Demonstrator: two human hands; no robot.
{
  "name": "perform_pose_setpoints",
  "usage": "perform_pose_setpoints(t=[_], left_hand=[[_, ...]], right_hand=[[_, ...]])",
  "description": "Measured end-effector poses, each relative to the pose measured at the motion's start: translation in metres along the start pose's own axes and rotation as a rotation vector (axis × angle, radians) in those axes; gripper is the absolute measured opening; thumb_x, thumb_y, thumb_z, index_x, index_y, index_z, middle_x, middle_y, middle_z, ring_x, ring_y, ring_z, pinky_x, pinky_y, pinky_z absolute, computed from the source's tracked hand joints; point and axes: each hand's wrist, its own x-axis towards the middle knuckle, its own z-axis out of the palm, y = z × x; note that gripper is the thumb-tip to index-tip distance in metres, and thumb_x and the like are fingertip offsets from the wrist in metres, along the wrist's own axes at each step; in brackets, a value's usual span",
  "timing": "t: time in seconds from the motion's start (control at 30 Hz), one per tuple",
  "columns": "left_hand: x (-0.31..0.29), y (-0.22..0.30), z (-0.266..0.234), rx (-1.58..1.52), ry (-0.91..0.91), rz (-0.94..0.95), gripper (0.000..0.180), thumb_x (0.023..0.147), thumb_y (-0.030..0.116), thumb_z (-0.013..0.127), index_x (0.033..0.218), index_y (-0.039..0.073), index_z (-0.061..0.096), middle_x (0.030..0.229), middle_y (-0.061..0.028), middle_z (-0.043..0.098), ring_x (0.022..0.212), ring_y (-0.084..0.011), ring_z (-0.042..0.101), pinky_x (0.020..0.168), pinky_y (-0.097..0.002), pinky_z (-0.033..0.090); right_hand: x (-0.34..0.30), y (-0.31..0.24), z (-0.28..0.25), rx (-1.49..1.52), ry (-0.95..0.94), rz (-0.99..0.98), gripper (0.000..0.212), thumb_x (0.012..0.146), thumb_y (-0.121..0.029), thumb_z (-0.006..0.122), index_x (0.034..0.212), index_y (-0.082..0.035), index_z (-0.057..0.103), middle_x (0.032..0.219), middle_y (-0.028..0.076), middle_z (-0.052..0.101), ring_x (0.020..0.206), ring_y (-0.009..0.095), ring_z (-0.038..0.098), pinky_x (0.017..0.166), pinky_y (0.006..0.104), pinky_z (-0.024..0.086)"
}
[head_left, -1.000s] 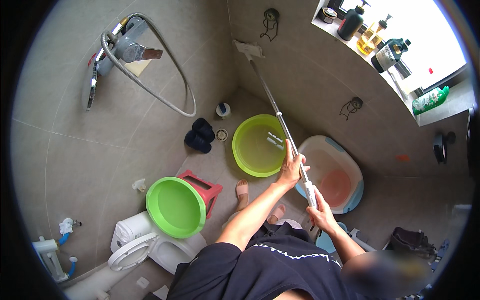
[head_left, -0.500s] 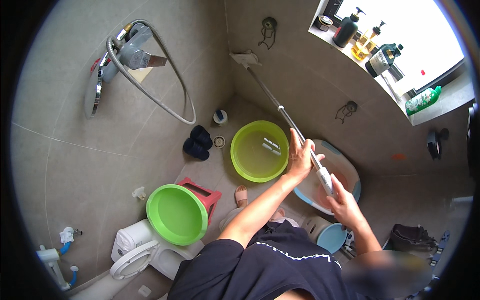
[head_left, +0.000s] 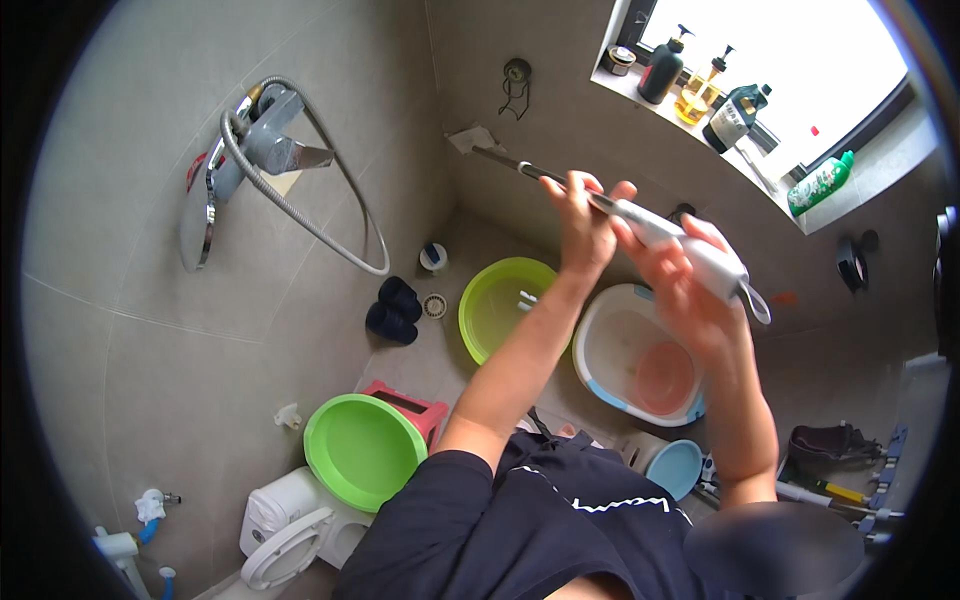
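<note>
A long-handled flat mop (head_left: 715,268) is raised across the upper middle, its white grip end with a hanging loop toward me. Its pale flat head (head_left: 470,139) lies against the tiled wall near the corner. My left hand (head_left: 585,228) is closed around the metal pole, just ahead of the white grip. Behind it, my right hand (head_left: 690,285) holds the white grip, its fingers slightly blurred. Below my arms stand a yellow-green basin (head_left: 487,322) with water and white pieces in it, and a white and blue tub (head_left: 606,345) with a pink basin (head_left: 665,379) in it.
A green basin (head_left: 365,452) rests on a red stool (head_left: 425,412) by the toilet (head_left: 290,548). Dark slippers (head_left: 392,312) lie near the floor drain (head_left: 434,305). A shower hose (head_left: 372,215) loops from the left wall. Several bottles (head_left: 735,118) line the windowsill.
Both hands have risen with the mop, bringing its grip end up and the pole to a flatter slant. The mop head has shifted slightly down the wall; the view has shifted too.
</note>
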Motion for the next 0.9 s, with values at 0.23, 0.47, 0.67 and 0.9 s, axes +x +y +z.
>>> perform_pose_setpoints(t=[0.23, 0.47, 0.67, 0.9], left_hand=[[0.087, 0.040, -0.081, 0.159, -0.317, 0.065, 0.035, 0.079, 0.020, 0.064, 0.105, 0.001, 0.050, 0.099, -0.0095, 0.058, 0.091, -0.0174, 0.056, 0.079, -0.0289, 0.044], [0.065, 0.166, -0.137, 0.094, -0.290, 0.479, 0.044, 0.090, 0.026, 0.043, 0.124, -0.002, 0.039, 0.117, -0.0128, 0.051, 0.111, -0.0206, 0.048, 0.097, -0.0316, 0.033], [0.062, 0.198, -0.146, 0.386, -0.138, 0.470, 0.028, 0.080, 0.026, 0.066, 0.092, 0.003, 0.054, 0.098, -0.0101, 0.058, 0.090, -0.0157, 0.053, 0.082, -0.0282, 0.041], [0.080, 0.175, -0.117, 0.289, 0.147, 0.651, 0.024, 0.085, 0.021, 0.060, 0.082, 0.003, 0.045, 0.099, -0.0213, 0.061, 0.101, -0.0254, 0.056, 0.083, -0.0311, 0.043]], right_hand=[[0.107, 0.021, 0.052, 0.070, -0.093, -0.160, 0.014, 0.081, -0.007, 0.056, 0.084, 0.003, 0.046, 0.077, 0.011, 0.051, 0.064, 0.018, 0.055, 0.062, 0.0260, 0.055], [0.183, 0.082, 0.063, -0.269, -0.111, -0.335, 0.009, 0.082, -0.011, 0.056, 0.077, -0.005, 0.052, 0.073, 0.004, 0.053, 0.063, 0.012, 0.052, 0.050, 0.0240, 0.044], [0.188, 0.120, 0.071, -0.610, -0.295, -0.323, 0.016, 0.086, -0.019, 0.053, 0.084, -0.006, 0.059, 0.082, 0.004, 0.057, 0.073, 0.012, 0.055, 0.060, 0.0253, 0.045], [0.252, 0.089, 0.015, -0.389, 0.160, -0.257, 0.026, 0.086, -0.028, 0.053, 0.077, -0.005, 0.051, 0.067, 0.005, 0.053, 0.051, 0.011, 0.051, 0.043, 0.0214, 0.041]])
